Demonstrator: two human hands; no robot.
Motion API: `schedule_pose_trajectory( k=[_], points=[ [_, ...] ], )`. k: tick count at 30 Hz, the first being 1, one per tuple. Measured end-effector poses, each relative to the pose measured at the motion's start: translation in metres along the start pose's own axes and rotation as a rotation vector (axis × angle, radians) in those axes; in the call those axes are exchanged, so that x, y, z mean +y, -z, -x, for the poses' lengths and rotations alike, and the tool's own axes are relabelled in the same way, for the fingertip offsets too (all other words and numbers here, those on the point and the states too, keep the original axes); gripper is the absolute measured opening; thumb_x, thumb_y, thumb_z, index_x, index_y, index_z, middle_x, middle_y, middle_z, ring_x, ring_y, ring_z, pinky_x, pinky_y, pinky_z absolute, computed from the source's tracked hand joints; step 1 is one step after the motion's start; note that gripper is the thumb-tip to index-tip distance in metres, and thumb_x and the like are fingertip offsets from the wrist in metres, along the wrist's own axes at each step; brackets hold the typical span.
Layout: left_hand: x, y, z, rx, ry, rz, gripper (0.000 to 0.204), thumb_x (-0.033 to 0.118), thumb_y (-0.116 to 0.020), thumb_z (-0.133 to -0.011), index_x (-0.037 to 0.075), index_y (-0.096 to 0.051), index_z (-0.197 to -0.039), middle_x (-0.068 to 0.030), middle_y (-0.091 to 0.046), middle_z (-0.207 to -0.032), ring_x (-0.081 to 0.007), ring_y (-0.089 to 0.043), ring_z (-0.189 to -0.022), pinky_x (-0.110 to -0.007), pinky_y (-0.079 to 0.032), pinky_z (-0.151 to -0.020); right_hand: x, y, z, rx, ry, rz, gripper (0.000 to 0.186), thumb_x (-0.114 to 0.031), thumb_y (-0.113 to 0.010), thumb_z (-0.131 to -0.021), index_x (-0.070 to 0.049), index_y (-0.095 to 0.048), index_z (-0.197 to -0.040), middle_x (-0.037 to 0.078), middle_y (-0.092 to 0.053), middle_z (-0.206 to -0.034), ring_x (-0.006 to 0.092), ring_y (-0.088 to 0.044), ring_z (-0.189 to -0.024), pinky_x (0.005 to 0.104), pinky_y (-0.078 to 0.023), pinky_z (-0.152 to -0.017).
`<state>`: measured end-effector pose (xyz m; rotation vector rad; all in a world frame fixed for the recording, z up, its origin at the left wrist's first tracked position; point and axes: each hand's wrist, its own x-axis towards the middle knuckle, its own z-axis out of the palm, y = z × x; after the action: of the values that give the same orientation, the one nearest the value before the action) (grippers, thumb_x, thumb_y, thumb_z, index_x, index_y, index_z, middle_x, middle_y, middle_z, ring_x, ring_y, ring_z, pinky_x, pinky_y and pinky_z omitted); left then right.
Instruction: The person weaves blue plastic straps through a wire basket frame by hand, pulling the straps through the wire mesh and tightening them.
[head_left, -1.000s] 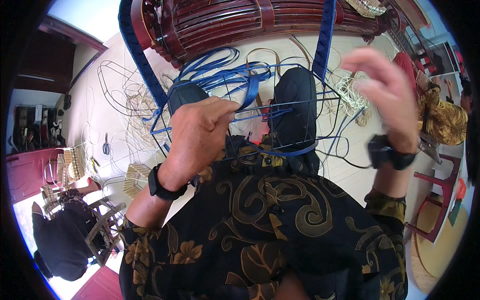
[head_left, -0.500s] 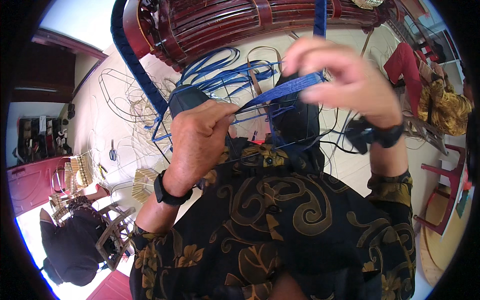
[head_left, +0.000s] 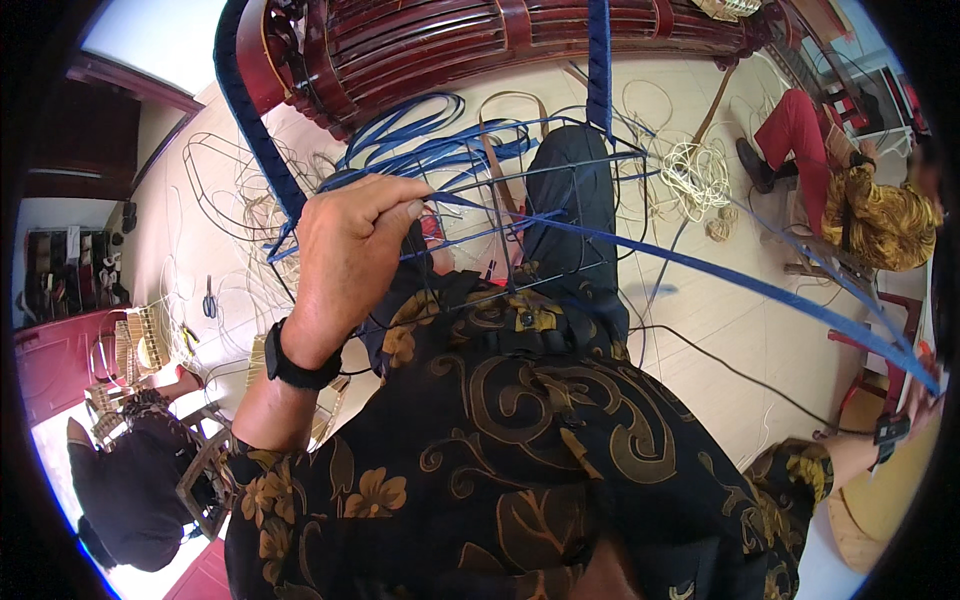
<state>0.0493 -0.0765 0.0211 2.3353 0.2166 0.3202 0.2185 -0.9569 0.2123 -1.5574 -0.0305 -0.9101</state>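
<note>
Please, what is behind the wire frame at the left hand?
Through the wire frame, the dark right trouser leg and a brown strap can be seen; whatever lies behind the left hand is covered.

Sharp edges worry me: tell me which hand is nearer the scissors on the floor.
Left. The left hand, gripping the wire frame, is to the right of the scissors; the right hand, holding the blue strap, is much farther right, near the picture's edge.
</note>
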Motion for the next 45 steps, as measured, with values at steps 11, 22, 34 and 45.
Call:
schedule_pose_trajectory(
  k=[11, 22, 34, 45],
  points=[
    [0.005, -0.009, -0.002, 0.051, -0.073, -0.028, 0.014, 0.001, -0.066, -0.086, 0.003, -0.074, -0.097, -0.0133, -0.071, -0.085, -0.029, -0.07, -0.076, -0.033, -0.052, -0.066, 0.1, 0.119, 0.044, -0.183, -0.108, 1.842, 0.048, -0.041, -0.053, -0.1, -0.002, -0.068, -0.122, 0.014, -0.071, -0.114, 0.0284, -0.064, -0.104, 0.0411, -0.047, -0.096],
    [0.011, -0.013, 0.002, 0.078, -0.105, -0.046, 0.016, -0.002, -0.067, -0.084, 0.002, -0.074, -0.098, -0.0123, -0.066, -0.077, -0.0271, -0.066, -0.069, -0.032, -0.049, -0.063, 0.103, -0.438, 0.329, -1.255, -0.076, 0.177, 0.042, -0.019, -0.066, -0.094, -0.007, -0.06, -0.134, 0.004, -0.065, -0.129, 0.014, -0.061, -0.108, 0.0289, -0.048, -0.093],
    [0.013, -0.012, 0.005, 0.053, -0.091, -0.05, 0.019, -0.004, -0.065, -0.086, 0.0, -0.073, -0.103, -0.0103, -0.064, -0.078, -0.0197, -0.061, -0.07, -0.028, -0.046, -0.065, 0.128, -0.52, 0.382, -1.224, 0.215, 0.254, 0.024, -0.003, -0.07, -0.084, -0.004, -0.07, -0.108, 0.011, -0.071, -0.1, 0.0209, -0.066, -0.081, 0.0304, -0.052, -0.072],
    [0.006, -0.011, 0.002, 0.096, -0.106, -0.047, 0.018, -0.003, -0.067, -0.083, 0.005, -0.075, -0.097, -0.0114, -0.066, -0.077, -0.0284, -0.066, -0.069, -0.034, -0.048, -0.06, 0.226, -0.18, 0.131, -0.089, -0.5, 0.036, 0.027, -0.026, -0.066, -0.094, -0.003, -0.07, -0.107, 0.003, -0.064, -0.086, 0.0131, -0.056, -0.066, 0.0253, -0.043, -0.056]
  ],
)
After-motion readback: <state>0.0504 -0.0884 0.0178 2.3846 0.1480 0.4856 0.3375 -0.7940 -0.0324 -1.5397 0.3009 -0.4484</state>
